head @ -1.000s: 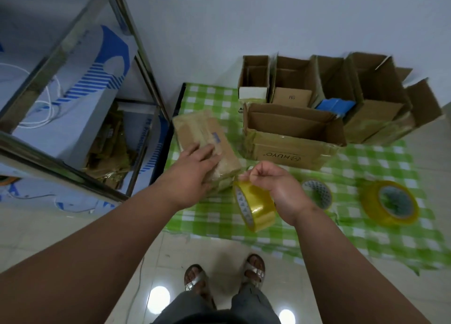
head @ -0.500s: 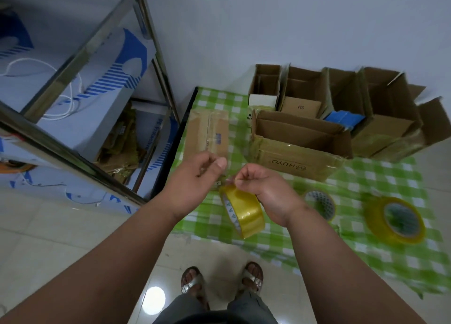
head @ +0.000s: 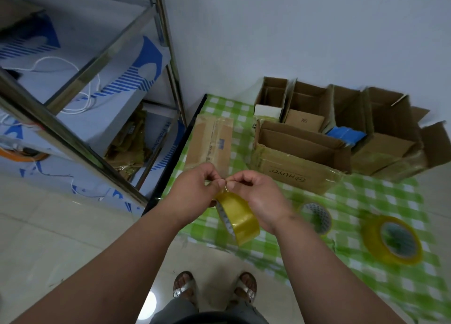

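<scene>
Edgewise, tape roll [head: 240, 222], hole leftward.

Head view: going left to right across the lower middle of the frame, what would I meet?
Metal rack → left hand → held tape roll → right hand → small tape roll on the cloth → large yellow tape roll.

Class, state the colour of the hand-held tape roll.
It is a translucent yellow tape roll; head view.

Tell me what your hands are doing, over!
Left hand, right hand: both pinching yellow tape roll at its top. Roll held above green checked table edge. Taped parcel behind, nothing blocking.
</scene>
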A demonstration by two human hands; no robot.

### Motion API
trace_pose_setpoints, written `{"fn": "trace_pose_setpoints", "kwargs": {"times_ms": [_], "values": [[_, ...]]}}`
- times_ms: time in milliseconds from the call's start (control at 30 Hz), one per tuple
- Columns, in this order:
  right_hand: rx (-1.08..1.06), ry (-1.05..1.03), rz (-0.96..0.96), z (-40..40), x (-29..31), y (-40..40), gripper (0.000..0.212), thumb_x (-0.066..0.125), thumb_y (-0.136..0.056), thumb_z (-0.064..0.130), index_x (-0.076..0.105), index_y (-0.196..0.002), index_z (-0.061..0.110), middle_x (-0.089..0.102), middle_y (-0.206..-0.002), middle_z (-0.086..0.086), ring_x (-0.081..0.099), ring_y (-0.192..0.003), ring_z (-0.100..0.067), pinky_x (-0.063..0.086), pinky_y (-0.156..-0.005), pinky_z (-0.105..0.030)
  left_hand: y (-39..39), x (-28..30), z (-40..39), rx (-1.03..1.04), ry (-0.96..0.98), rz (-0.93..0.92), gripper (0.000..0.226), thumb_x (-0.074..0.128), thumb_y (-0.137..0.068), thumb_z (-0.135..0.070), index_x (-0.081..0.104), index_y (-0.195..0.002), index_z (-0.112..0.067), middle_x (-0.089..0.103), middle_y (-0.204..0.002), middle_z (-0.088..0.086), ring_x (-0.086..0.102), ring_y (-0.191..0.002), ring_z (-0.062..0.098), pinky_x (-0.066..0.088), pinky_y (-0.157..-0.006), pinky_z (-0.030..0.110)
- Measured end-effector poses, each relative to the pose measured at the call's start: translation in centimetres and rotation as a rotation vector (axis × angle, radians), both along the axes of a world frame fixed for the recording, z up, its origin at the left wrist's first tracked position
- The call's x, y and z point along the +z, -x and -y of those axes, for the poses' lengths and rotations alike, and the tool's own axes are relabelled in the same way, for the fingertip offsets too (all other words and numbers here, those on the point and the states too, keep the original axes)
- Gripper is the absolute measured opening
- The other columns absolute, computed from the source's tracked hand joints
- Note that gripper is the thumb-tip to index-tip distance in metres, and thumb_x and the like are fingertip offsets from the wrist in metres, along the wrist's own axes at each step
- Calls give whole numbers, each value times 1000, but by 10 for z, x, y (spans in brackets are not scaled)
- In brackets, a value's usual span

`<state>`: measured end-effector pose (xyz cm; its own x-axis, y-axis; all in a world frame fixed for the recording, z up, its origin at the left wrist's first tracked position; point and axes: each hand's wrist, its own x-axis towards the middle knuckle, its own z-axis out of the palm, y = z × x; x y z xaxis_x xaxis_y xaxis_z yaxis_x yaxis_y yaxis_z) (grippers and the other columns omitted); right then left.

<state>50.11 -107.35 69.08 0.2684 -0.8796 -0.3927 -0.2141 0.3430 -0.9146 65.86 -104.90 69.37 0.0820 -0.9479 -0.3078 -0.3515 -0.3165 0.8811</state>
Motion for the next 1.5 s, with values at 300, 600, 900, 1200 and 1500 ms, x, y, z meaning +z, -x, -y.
{"fn": "trace_pose_setpoints", "kwargs": {"times_ms": [300,600,900,1200,1500], "values": [[204,-22,-53,-1,0,18,87,87,-69,28,42,-143,36,66,-120,4,61,-113,-10,46,-98,-27,0,-10,-14,308,-43,-314,28,58,-98,-14,53,-71,-19,70,-88,5,71,-87,26,59,-63,33],[431,-93,-53,1,-1,21,38,74,-68,41,70,-91,12,72,-91,-4,65,-88,-16,46,-100,-45,-27,-17,-16,594,-110,-417,16,58,-98,-13,57,-82,-10,70,-96,9,70,-86,27,59,-62,36],[392,55,-65,19,8,24,30,76,-67,50,65,-70,23,60,-68,5,57,-66,-9,43,-64,-26,-31,-18,-7,728,2,-317,22,59,-95,-7,62,-76,-17,65,-83,2,63,-81,15,50,-68,25],[380,109,-116,47,19,37,25,71,-73,44,62,-62,24,57,-61,11,54,-61,-6,39,-64,-26,-29,-12,8,790,15,-388,15,61,-95,-8,60,-81,-10,64,-87,7,64,-83,19,55,-77,32],[481,138,-371,68,18,41,23,70,-87,38,65,-75,19,62,-67,5,59,-60,-6,42,-57,-24,-39,-16,14,816,10,-391,14,61,-96,-8,59,-82,-6,64,-83,9,66,-78,17,59,-73,33]]}}
